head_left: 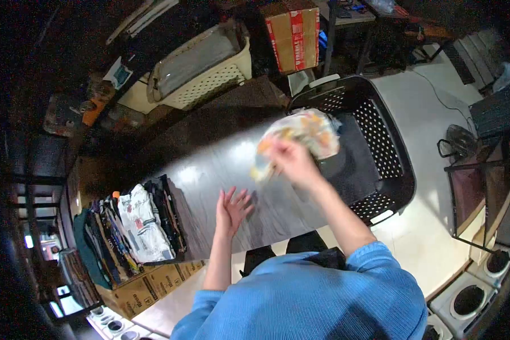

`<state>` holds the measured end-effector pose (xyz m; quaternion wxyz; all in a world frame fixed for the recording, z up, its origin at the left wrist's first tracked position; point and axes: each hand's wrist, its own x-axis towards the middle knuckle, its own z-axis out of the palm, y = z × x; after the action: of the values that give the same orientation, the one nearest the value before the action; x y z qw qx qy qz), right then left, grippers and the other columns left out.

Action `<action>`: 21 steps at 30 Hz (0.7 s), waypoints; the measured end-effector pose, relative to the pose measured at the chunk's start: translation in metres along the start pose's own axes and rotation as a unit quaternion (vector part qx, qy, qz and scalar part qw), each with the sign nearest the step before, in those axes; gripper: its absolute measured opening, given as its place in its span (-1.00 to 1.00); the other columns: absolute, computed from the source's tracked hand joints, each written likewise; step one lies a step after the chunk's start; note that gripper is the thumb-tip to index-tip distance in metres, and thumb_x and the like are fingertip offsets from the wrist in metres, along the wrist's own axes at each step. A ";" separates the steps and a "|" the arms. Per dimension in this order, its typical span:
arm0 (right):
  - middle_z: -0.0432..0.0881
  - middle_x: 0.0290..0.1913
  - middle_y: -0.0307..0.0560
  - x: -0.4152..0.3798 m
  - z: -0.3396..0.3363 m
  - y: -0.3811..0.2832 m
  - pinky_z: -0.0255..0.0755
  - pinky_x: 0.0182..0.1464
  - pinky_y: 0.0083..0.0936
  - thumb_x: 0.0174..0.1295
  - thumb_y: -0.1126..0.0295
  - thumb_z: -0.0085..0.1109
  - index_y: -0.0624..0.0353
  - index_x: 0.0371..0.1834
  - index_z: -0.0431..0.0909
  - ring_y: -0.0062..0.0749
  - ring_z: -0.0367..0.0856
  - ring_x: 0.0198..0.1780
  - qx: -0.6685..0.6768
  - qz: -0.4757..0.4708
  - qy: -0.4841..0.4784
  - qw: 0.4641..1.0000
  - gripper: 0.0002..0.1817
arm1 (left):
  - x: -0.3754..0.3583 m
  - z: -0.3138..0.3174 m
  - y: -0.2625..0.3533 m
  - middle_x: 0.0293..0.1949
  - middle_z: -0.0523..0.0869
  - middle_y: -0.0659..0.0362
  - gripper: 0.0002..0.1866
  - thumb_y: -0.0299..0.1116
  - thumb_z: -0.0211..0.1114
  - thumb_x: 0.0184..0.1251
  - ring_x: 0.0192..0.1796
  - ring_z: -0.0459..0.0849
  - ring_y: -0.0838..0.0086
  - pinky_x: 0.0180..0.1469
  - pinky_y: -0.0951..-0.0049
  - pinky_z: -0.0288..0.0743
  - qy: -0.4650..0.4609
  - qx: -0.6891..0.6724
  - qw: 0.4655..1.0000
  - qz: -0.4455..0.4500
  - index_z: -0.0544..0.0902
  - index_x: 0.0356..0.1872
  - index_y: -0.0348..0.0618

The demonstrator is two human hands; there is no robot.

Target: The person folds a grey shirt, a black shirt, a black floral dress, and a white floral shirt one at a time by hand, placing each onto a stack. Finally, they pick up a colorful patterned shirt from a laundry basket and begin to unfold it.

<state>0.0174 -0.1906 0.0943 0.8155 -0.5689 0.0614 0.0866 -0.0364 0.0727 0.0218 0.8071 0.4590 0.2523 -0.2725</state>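
Note:
My right hand (292,161) grips a crumpled white cloth garment (317,133) with orange and yellow patches, blurred by motion. The garment hangs between the dark table (209,164) and the black laundry basket (405,170), partly over the basket's near side. My left hand (232,212) is above the table with its fingers spread and nothing in it. At the table's left end lies a row of folded clothes (144,224), mostly dark, with a white printed piece among them.
A cream laundry basket (218,82) stands behind the table, near a taped cardboard box (293,39). Another cardboard box (147,289) sits below the table's left end. Washing machines (467,297) line the lower right. A dark metal rack (481,198) is at the right.

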 end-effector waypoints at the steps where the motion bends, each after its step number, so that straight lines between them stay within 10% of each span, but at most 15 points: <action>1: 0.65 -0.26 -0.29 -0.024 0.024 -0.005 0.45 -0.25 -0.65 0.37 0.35 0.17 0.22 -0.04 0.62 -0.70 0.52 -0.27 -0.009 -0.014 -0.070 0.997 -0.79 | -0.002 0.026 0.016 0.40 0.33 -0.14 -0.13 0.30 -0.05 0.42 0.40 0.37 0.06 0.40 0.14 0.26 -0.067 -0.089 0.993 -0.039 0.16 0.47 -0.25; 4: 0.65 -0.23 -0.28 -0.085 0.075 -0.010 0.44 -0.13 -0.57 0.41 0.35 0.12 0.32 -0.09 0.60 -0.68 0.48 -0.17 -0.062 -0.071 -0.295 0.951 -0.77 | -0.023 0.092 0.041 0.34 0.41 -0.14 -0.09 0.35 -0.04 0.36 0.28 0.52 0.08 0.27 0.07 0.45 -0.178 -0.221 0.955 -0.083 0.19 0.44 -0.25; 8: 0.63 -0.28 -0.22 -0.119 0.084 -0.040 0.43 -0.17 -0.53 0.42 0.31 0.10 0.37 -0.16 0.55 -0.65 0.48 -0.20 -0.158 -0.073 -0.459 0.871 -0.73 | 0.048 0.021 0.041 0.21 0.53 -0.07 -0.24 0.10 0.12 0.41 -0.01 0.66 0.35 0.10 0.29 0.56 -0.299 -0.242 0.919 -0.087 0.23 0.43 -0.23; 11: 0.65 -0.28 -0.27 -0.118 0.072 -0.062 0.48 -0.18 -0.56 0.45 0.27 0.06 0.34 -0.07 0.58 -0.62 0.54 -0.23 -0.130 -0.065 -0.378 0.914 -0.70 | 0.066 -0.035 0.085 0.11 0.58 0.02 -0.36 -0.20 0.22 0.41 -0.21 0.60 0.57 -0.04 0.42 0.57 -0.486 -0.299 0.821 -0.008 0.25 0.42 -0.20; 14: 0.63 -0.37 -0.30 -0.098 0.070 -0.102 0.46 -0.36 -0.66 0.45 0.25 0.06 0.27 -0.02 0.62 -0.66 0.56 -0.38 -0.167 0.003 -0.218 0.961 -0.70 | -0.037 0.023 0.130 0.20 0.54 0.06 -0.32 -0.38 0.28 0.32 0.04 0.57 0.49 0.07 0.40 0.55 -0.059 0.056 0.960 0.267 0.23 0.45 -0.09; 16: 0.61 -0.42 -0.32 -0.086 0.085 -0.137 0.37 -0.51 -0.73 0.44 0.25 0.08 0.25 -0.06 0.63 -0.74 0.51 -0.51 -0.129 -0.044 -0.265 0.955 -0.72 | -0.069 0.045 0.121 0.31 0.45 0.06 -0.18 -0.35 0.39 0.19 0.30 0.45 0.34 0.21 0.38 0.47 -0.260 0.040 0.936 0.234 0.18 0.48 -0.02; 17: 0.59 -0.44 -0.33 -0.082 0.099 -0.144 0.33 -0.56 -0.73 0.44 0.25 0.08 0.25 -0.08 0.63 -0.75 0.48 -0.56 -0.109 -0.078 -0.265 0.955 -0.72 | -0.053 0.050 0.097 0.38 0.37 0.03 -0.03 -0.25 0.47 0.08 0.41 0.34 0.26 0.35 0.32 0.35 -0.207 0.269 0.893 0.296 0.09 0.50 -0.04; 18: 0.58 -0.45 -0.34 -0.077 0.113 -0.150 0.29 -0.60 -0.74 0.44 0.25 0.08 0.25 -0.10 0.63 -0.77 0.45 -0.61 -0.090 -0.114 -0.261 0.954 -0.72 | -0.042 0.036 0.064 0.36 0.39 0.13 -0.12 -0.27 0.53 0.03 0.36 0.36 0.37 0.40 0.31 0.27 -0.252 0.253 0.915 0.186 0.29 0.41 -0.15; 20: 0.60 -0.44 -0.32 -0.057 0.136 -0.159 0.34 -0.55 -0.73 0.43 0.26 0.10 0.29 -0.15 0.63 -0.72 0.50 -0.56 -0.084 -0.234 -0.239 0.939 -0.72 | -0.077 0.087 0.040 0.14 0.62 0.17 -0.26 -0.35 0.47 -0.02 0.13 0.58 0.38 0.19 0.38 0.46 -0.272 0.452 0.782 0.332 0.42 0.29 -0.18; 21: 0.62 -0.42 -0.31 -0.053 0.142 -0.169 0.37 -0.51 -0.72 0.42 0.26 0.10 0.28 -0.16 0.64 -0.71 0.53 -0.52 -0.075 -0.265 -0.213 0.937 -0.73 | -0.086 0.097 0.024 -0.08 0.75 0.11 -0.41 -0.37 0.43 -0.05 -0.07 0.68 0.34 0.00 0.37 0.54 -0.203 0.393 0.869 0.222 0.56 0.12 -0.22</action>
<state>0.0018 -0.1180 0.3085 0.7576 -0.5926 -0.2735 -0.0086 -0.0679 0.0155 0.1368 0.6328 0.7166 -0.1535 -0.2498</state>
